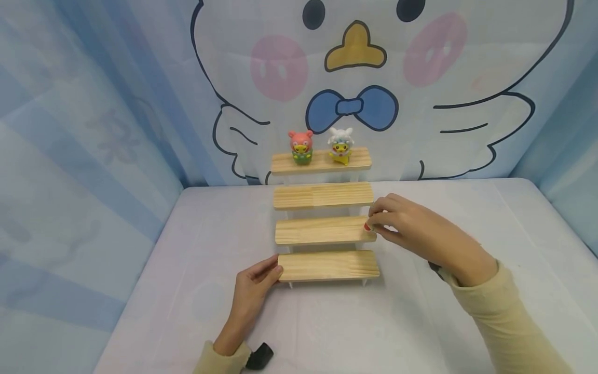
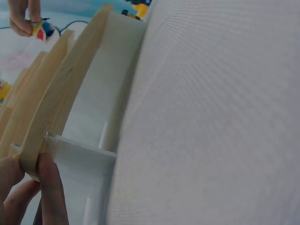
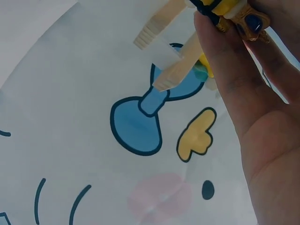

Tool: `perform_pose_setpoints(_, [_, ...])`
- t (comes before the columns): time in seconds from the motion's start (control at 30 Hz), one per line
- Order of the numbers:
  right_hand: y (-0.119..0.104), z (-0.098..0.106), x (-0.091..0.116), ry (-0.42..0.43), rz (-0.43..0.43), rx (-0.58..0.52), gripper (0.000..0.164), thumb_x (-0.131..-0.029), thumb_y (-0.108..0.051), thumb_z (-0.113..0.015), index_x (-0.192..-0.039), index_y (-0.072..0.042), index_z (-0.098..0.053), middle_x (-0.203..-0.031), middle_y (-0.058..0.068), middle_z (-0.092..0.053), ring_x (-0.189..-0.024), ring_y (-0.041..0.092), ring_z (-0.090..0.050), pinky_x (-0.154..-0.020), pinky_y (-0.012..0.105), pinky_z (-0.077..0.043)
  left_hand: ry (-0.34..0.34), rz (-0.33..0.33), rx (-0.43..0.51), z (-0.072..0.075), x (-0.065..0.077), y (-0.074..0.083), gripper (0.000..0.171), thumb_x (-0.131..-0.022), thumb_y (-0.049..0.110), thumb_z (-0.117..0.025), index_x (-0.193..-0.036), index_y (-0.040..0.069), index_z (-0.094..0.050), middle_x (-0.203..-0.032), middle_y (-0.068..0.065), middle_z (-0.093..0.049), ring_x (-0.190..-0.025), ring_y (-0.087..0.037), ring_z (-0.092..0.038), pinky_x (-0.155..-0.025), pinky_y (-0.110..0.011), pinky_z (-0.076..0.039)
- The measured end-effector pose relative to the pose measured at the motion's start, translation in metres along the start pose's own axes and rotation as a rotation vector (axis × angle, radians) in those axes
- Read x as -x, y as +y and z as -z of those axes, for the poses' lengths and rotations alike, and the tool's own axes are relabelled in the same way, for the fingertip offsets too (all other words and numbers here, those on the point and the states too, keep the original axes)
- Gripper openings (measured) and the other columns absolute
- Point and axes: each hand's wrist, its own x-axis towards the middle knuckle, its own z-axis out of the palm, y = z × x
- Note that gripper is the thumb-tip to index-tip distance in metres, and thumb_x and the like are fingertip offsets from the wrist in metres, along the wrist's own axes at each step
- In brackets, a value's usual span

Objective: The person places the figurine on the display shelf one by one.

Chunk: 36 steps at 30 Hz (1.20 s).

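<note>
A four-step wooden display stand (image 1: 327, 266) with clear supports stands on the table. My left hand (image 1: 257, 283) grips the left end of its lowest board (image 2: 51, 93), thumb on top and fingers beneath. A small figurine (image 3: 229, 9) is pinched in the fingertips of my right hand (image 1: 411, 228), near the right end of the second board from the bottom. Yellow, red and blue parts of it show in the left wrist view; in the head view the fingers hide most of it. A pink-and-green figurine (image 1: 301, 148) and a white-and-yellow figurine (image 1: 340, 146) stand on the top board.
A white cloth (image 1: 210, 228) covers the table. Behind the stand hangs a curtain (image 1: 355, 111) printed with a cartoon bird, and blue curtains flank both sides. A yellow and dark item (image 2: 139, 8) shows at the left wrist view's top edge, too cut off to tell.
</note>
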Motion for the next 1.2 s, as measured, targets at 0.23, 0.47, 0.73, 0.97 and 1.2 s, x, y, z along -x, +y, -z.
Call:
perform_pose_setpoints(0.23, [-0.002, -0.002, -0.014, 0.077, 0.079, -0.023, 0.022, -0.075, 0.001, -0.084, -0.093, -0.007, -0.075, -0.097, 0.001, -0.065, -0.091, 0.014, -0.058, -0.073, 0.028, -0.056, 0.0, 0.0, 0.0, 0.0, 0.0, 0.0, 0.041, -0.089, 0.009, -0.075, -0.126, -0.005, -0.065, -0.122, -0.023, -0.066, -0.096, -0.008, -0.068, -0.08, -0.02, -0.058])
perform_pose_setpoints(0.47, [-0.006, -0.002, -0.031, 0.104, 0.118, -0.057, 0.019, -0.077, 0.003, -0.082, -0.093, -0.005, -0.075, -0.098, 0.003, -0.064, -0.092, 0.015, -0.058, -0.074, 0.029, -0.056, -0.002, -0.001, 0.007, 0.0, -0.001, -0.001, 0.041, -0.089, 0.009, -0.075, -0.126, -0.005, -0.065, -0.122, -0.023, -0.066, -0.096, -0.007, -0.068, -0.08, -0.02, -0.058])
perform_pose_setpoints(0.73, [-0.01, -0.002, -0.046, 0.051, 0.068, -0.057, 0.014, -0.081, -0.002, -0.08, -0.094, -0.006, -0.075, -0.099, 0.004, -0.065, -0.092, 0.016, -0.058, -0.075, 0.029, -0.056, -0.003, -0.015, 0.009, 0.0, -0.001, -0.002, 0.04, -0.089, 0.007, -0.075, -0.125, -0.006, -0.065, -0.121, -0.024, -0.066, -0.094, -0.007, -0.068, -0.079, -0.02, -0.058])
perform_pose_setpoints(0.97, [-0.011, -0.002, -0.057, 0.021, 0.05, -0.082, 0.013, -0.085, -0.003, -0.078, -0.097, -0.005, -0.074, -0.102, 0.004, -0.066, -0.094, 0.018, -0.059, -0.078, 0.03, -0.056, -0.002, -0.01, 0.003, 0.0, -0.001, -0.001, 0.041, -0.089, 0.008, -0.075, -0.125, -0.006, -0.064, -0.122, -0.024, -0.066, -0.095, -0.007, -0.068, -0.08, -0.02, -0.058])
perform_pose_setpoints(1.2, [-0.012, -0.002, -0.067, 0.02, 0.066, -0.094, 0.011, -0.086, -0.005, -0.077, -0.097, -0.004, -0.074, -0.101, 0.006, -0.066, -0.095, 0.019, -0.059, -0.079, 0.031, -0.056, -0.003, -0.011, 0.013, 0.0, -0.001, -0.001, 0.041, -0.088, 0.007, -0.075, -0.125, -0.007, -0.064, -0.12, -0.024, -0.066, -0.094, -0.007, -0.068, -0.079, -0.02, -0.058])
